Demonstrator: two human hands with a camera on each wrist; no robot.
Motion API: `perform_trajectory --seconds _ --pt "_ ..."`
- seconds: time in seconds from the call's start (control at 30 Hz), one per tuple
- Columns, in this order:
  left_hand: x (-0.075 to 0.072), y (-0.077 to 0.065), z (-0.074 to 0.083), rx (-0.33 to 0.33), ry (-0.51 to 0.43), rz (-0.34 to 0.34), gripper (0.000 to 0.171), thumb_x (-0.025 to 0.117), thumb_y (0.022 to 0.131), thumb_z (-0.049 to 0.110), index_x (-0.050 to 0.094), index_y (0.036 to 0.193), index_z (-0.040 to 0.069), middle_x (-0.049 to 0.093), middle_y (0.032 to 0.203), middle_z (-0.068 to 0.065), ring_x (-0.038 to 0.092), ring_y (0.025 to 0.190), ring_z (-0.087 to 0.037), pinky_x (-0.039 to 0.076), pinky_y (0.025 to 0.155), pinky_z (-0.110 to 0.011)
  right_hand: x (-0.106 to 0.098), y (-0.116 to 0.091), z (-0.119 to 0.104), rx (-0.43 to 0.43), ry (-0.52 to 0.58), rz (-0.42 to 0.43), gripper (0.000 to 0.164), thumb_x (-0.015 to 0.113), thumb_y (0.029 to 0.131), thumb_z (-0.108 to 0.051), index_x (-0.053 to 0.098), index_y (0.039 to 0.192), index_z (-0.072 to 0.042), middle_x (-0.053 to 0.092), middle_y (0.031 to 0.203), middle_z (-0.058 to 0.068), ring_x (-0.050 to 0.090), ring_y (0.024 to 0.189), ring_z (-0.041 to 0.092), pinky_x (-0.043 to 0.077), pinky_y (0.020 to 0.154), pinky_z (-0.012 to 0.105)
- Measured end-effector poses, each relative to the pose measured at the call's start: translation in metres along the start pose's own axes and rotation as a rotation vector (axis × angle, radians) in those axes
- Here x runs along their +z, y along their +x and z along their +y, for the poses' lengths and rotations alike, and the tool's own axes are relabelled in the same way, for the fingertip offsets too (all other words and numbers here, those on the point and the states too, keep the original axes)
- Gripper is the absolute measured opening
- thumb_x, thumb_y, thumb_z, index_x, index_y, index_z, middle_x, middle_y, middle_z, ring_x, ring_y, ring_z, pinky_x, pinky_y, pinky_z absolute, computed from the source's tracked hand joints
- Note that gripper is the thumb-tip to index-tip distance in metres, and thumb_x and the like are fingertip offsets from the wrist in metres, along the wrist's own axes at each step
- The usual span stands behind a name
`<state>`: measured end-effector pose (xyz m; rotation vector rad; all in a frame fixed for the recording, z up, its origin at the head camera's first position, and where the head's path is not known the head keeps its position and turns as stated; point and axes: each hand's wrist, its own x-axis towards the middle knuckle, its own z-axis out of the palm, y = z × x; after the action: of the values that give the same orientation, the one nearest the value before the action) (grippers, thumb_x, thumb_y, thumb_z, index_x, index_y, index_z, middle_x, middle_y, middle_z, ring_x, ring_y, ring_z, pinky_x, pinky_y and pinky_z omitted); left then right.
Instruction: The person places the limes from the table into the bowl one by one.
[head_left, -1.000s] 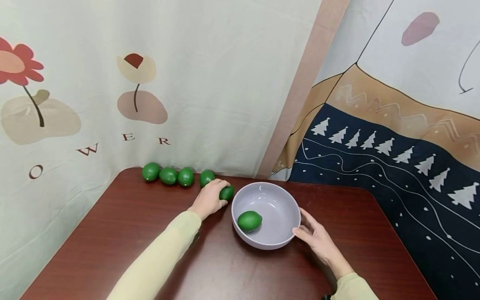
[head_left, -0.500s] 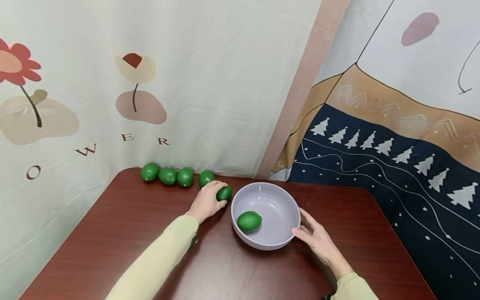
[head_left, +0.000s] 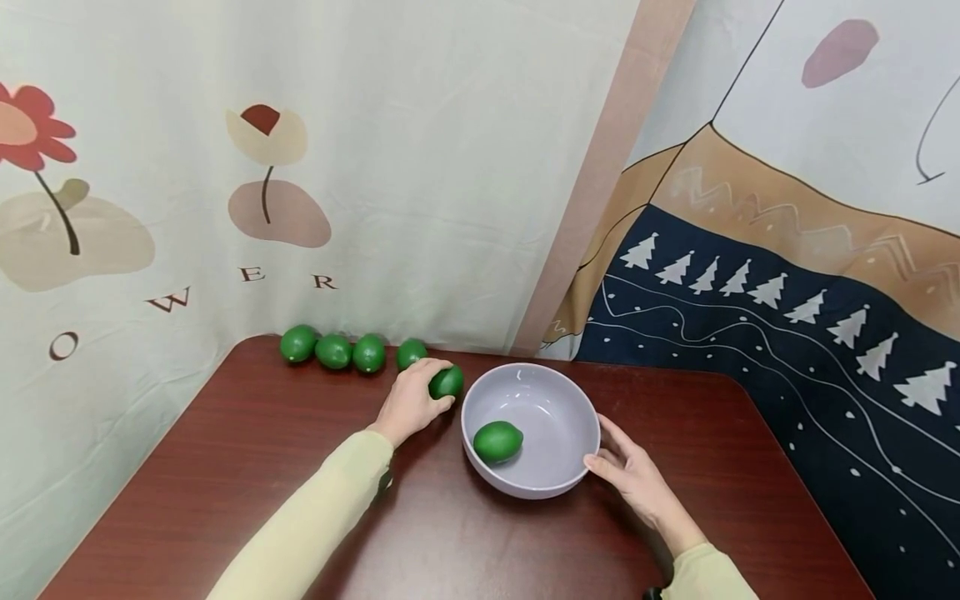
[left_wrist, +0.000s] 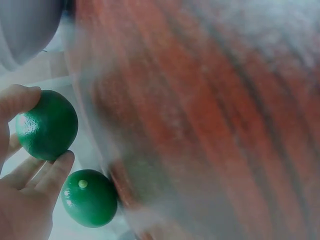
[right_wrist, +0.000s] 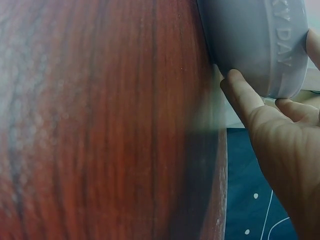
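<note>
My left hand point(head_left: 415, 402) holds a green lime point(head_left: 447, 382) between thumb and fingers, just left of the bowl. The left wrist view shows the thumb on one side of this lime point(left_wrist: 47, 125) and the fingertips on the other. Close beside it sits another lime point(left_wrist: 90, 198). A pale lavender bowl point(head_left: 562, 425) stands on the table with one lime point(head_left: 498, 442) inside, near its left wall. With thumb at the rim and fingers around the outer wall, my right hand point(head_left: 633, 479) grips the bowl's right side. Raised lettering marks the bowl point(right_wrist: 250, 45) in the right wrist view.
Along the back edge of the brown table point(head_left: 247, 467) lies a row of limes point(head_left: 333, 352), with one lime point(head_left: 411, 353) partly behind my left hand. A printed curtain point(head_left: 420, 167) hangs behind the table, and a dark patterned cloth point(head_left: 750, 375) hangs at the right.
The lime in my left hand has shifted very slightly left and shows a little more between the fingers. My right hand and the bowl hold nearly still.
</note>
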<state>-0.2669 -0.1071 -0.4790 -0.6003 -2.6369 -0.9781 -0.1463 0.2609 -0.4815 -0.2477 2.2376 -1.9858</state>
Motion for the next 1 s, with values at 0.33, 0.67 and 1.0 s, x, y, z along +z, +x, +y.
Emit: perform_trajectory --seconds 0.33,0.67,1.0 --pt "-0.007 0.004 0.009 0.000 -0.011 0.001 0.051 0.086 0.082 0.012 0.069 0.130 0.009 0.066 0.133 -0.012 0.061 0.124 -0.031 0.052 0.102 -0.047 0.000 0.000 0.000 0.000 -0.006 0.001 0.074 0.064 0.099 0.000 0.024 0.161 0.003 0.038 0.152 0.038 0.064 0.114 0.004 0.054 0.092 0.019" --pt "-0.016 0.007 0.019 0.029 -0.019 0.026 0.053 0.086 0.081 0.011 0.068 0.131 0.008 0.065 0.134 -0.012 0.062 0.121 -0.032 0.054 0.097 -0.047 0.000 0.000 -0.002 0.004 -0.016 0.007 0.075 0.065 0.099 -0.001 0.024 0.161 0.003 0.038 0.152 0.038 0.064 0.114 0.003 0.054 0.092 0.019" --pt "-0.021 0.012 0.031 0.061 -0.022 0.020 0.051 0.084 0.083 0.011 0.068 0.131 0.008 0.065 0.135 -0.011 0.061 0.123 -0.030 0.053 0.100 -0.046 -0.001 0.001 -0.002 0.008 -0.015 0.005 0.074 0.064 0.099 -0.001 0.024 0.161 0.003 0.038 0.152 0.038 0.064 0.112 0.002 0.054 0.092 0.019"
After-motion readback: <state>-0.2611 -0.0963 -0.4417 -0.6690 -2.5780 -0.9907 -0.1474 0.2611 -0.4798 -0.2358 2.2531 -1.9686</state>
